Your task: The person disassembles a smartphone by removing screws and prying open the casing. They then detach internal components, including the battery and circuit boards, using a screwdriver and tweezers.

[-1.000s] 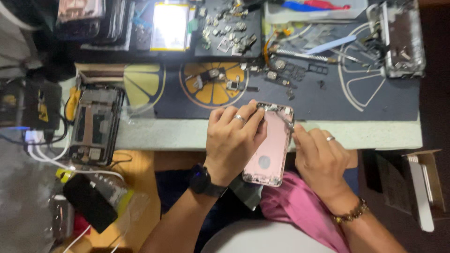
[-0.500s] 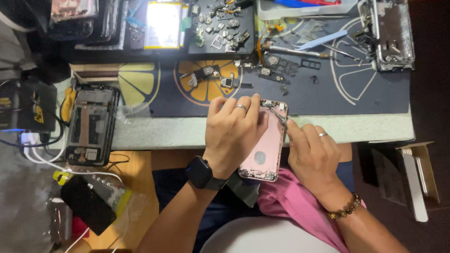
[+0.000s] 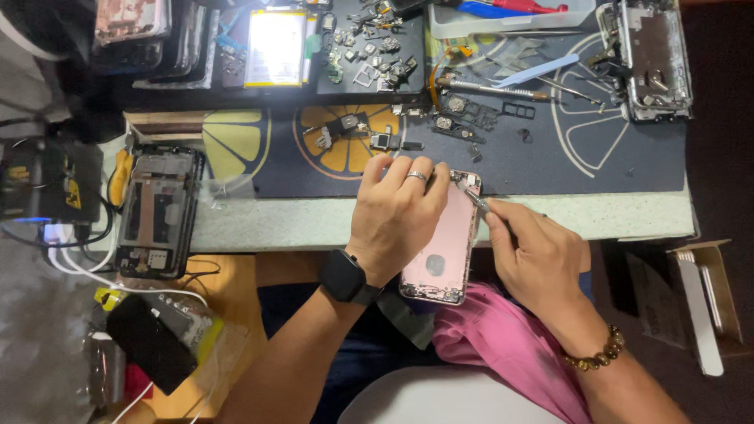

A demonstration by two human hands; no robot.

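Pink phone shell held at the worktop edge

Pink phone shell is gripped back-up by the left hand, fingers closed over its upper part. A thin metal tool is pinched in the right hand, its tip at the shell's top corner. Small parts are scattered on the dark mat beyond.

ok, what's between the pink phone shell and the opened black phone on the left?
Head view: only the left hand gripping the pink phone shell, then bare pale table edge up to the opened black phone.
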